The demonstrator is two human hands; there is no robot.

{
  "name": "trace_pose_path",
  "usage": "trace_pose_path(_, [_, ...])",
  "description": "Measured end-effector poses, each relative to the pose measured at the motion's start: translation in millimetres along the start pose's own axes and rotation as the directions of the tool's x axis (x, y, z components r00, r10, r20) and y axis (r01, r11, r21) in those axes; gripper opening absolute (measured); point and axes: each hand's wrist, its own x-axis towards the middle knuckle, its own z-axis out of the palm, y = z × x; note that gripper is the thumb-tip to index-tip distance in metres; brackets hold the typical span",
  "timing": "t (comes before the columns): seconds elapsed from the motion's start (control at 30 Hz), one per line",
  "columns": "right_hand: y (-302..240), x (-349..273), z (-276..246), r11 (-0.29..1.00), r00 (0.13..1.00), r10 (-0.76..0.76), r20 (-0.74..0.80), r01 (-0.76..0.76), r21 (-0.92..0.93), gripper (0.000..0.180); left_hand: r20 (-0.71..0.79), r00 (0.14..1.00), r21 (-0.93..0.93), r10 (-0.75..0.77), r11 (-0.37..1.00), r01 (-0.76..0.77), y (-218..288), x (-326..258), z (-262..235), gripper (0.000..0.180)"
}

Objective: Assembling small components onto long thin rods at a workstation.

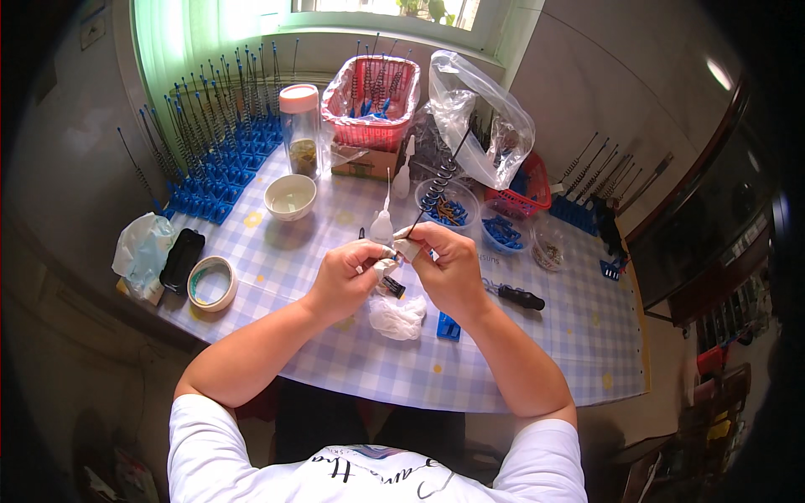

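Blue-white check tablecloth, red basket

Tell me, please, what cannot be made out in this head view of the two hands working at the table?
- What the left hand pinches: covered by its own fingers.
- Lower end of the coiled rod: hidden inside the right hand.
- Contents of the small bowl: too small to tell.
- Contents of the red basket: blurred by its plastic liner.
- Room at the right rim: dark and bent by the fisheye.

Two hands — one bowl, seemingly

Both hands pinch a coiled wire rod (over the checked table).
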Motion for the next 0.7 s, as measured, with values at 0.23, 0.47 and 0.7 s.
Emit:
trace_pose_path(0.23, [0.1,-0.5,-0.1,1.000,1.000,0.005,0.007,-0.005,0.005,0.011,-0.007,1.000,0.009,0.000,1.000,0.000,0.5,-0.6,0.1,0.018])
trace_pose_path(0.47, [0.5,-0.2,-0.8,1.000,1.000,0.002,0.009,-0.002,-0.001,0.012,-0.015,1.000,0.015,0.007,1.000,-0.006,6.6,-0.9,1.0,0.019])
trace_pose_path(0.7, [2.9,0.3,0.6,1.000,1.000,0.007,0.005,-0.007,-0.011,0.013,-0.015,1.000,0.045,0.011,0.999,-0.010,6.7,0.0,0.0,0.018])
